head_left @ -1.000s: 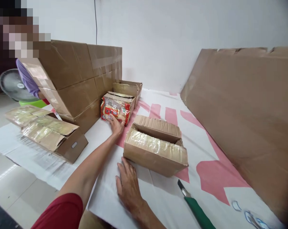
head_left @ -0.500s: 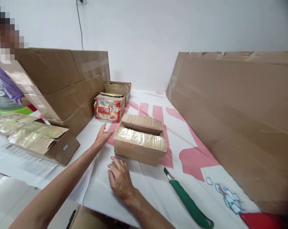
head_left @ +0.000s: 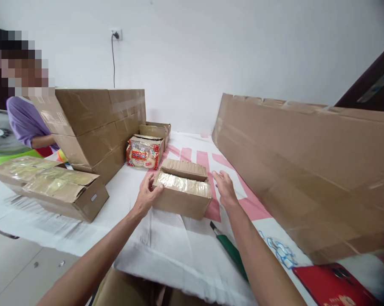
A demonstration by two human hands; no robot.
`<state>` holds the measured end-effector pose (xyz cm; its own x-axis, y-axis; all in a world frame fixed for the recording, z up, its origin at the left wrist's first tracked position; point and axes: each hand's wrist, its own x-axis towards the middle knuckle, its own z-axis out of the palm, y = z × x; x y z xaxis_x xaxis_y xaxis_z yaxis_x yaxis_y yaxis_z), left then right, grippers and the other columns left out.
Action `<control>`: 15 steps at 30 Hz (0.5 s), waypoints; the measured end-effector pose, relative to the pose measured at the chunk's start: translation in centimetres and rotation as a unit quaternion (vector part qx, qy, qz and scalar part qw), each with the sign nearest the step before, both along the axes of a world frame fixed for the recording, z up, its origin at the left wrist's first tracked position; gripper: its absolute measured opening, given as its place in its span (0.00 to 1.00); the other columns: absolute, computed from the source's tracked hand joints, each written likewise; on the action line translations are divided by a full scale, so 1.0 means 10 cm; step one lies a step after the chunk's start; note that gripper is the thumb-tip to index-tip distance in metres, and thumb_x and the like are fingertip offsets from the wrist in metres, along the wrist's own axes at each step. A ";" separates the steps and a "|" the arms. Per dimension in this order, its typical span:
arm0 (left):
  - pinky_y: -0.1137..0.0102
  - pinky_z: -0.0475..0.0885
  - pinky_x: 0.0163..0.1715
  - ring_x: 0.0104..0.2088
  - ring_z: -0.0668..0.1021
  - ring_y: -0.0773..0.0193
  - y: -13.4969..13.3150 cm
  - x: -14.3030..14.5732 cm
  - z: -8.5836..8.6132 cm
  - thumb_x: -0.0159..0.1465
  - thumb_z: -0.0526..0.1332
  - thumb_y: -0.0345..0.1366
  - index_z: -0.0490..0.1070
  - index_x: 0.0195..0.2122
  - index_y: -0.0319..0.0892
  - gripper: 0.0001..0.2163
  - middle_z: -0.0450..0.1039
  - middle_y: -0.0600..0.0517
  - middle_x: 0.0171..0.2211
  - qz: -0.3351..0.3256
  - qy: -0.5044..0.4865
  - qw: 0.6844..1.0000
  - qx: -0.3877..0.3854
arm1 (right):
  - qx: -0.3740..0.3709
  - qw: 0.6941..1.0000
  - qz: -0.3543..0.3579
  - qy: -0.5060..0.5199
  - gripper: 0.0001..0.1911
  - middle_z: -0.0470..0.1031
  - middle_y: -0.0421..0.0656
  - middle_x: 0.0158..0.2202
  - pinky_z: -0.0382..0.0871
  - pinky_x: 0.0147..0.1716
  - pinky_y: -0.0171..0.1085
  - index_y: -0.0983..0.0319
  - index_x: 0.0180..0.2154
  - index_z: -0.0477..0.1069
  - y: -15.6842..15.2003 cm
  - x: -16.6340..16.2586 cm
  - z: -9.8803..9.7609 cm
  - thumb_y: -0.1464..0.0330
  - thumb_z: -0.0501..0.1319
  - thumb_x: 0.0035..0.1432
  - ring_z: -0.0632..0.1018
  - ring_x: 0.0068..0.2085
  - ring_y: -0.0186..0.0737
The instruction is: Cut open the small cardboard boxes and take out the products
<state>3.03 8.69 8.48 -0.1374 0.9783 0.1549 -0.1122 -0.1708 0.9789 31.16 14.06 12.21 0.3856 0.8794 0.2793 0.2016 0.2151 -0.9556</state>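
Note:
In front of me a small cardboard box (head_left: 182, 202) sits on the cloth, its back flap raised and shiny tape along its front top edge. My left hand (head_left: 146, 194) grips its left end, thumb on the front corner and fingers at the side. Off the box's right end, my right hand (head_left: 224, 188) is open, fingers apart and holding nothing. A green box cutter (head_left: 232, 253) with its blade out lies partly under my right forearm. Behind the box, a red and clear snack packet (head_left: 143, 154) leans upright against another small carton.
Stacked cartons (head_left: 90, 127) stand at left, with taped small boxes (head_left: 66, 191) before them. A large cardboard panel (head_left: 306, 170) runs along the right side. A red phone (head_left: 335, 282) lies at front right. Beyond the stack is a person in a purple sleeve (head_left: 29, 121).
My left hand has come onto the box's left end. My right hand has moved from before the box to beside its right end. The view has tilted up.

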 end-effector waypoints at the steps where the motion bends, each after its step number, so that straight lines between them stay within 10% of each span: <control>1: 0.56 0.72 0.60 0.64 0.74 0.44 0.00 0.04 -0.03 0.55 0.72 0.52 0.63 0.66 0.43 0.40 0.68 0.38 0.66 0.008 -0.012 1.000 0.003 | -0.004 1.000 0.019 0.005 0.24 0.82 0.52 0.41 0.76 0.40 0.47 0.61 0.38 0.75 0.13 -0.03 0.00 0.47 0.65 0.51 0.82 0.42 0.52; 5: 0.55 0.68 0.64 0.66 0.71 0.45 -0.04 0.06 -0.12 0.55 0.72 0.50 0.62 0.67 0.42 0.40 0.67 0.38 0.67 0.031 -0.028 0.999 -0.006 | 0.015 0.997 0.077 0.013 0.29 0.82 0.47 0.33 0.76 0.39 0.44 0.61 0.35 0.76 0.19 -0.12 0.01 0.41 0.58 0.56 0.81 0.37 0.47; 11: 0.56 0.69 0.62 0.63 0.74 0.46 -0.10 0.04 -0.13 0.56 0.71 0.53 0.66 0.64 0.41 0.38 0.72 0.39 0.63 0.013 -0.020 1.000 -0.012 | 0.069 0.955 0.212 -0.197 0.30 0.83 0.49 0.49 0.60 0.65 0.56 0.58 0.34 0.83 -0.35 -0.01 -0.07 0.41 0.55 0.65 0.75 0.60 0.54; 15: 0.54 0.69 0.61 0.63 0.73 0.45 -0.18 0.01 -0.25 0.55 0.72 0.55 0.67 0.64 0.41 0.39 0.72 0.37 0.62 0.039 0.000 0.999 -0.036 | 0.083 0.958 0.165 -0.218 0.32 0.67 0.49 0.69 0.52 0.70 0.58 0.55 0.55 0.78 -0.54 0.13 -0.20 0.40 0.56 0.64 0.62 0.72 0.55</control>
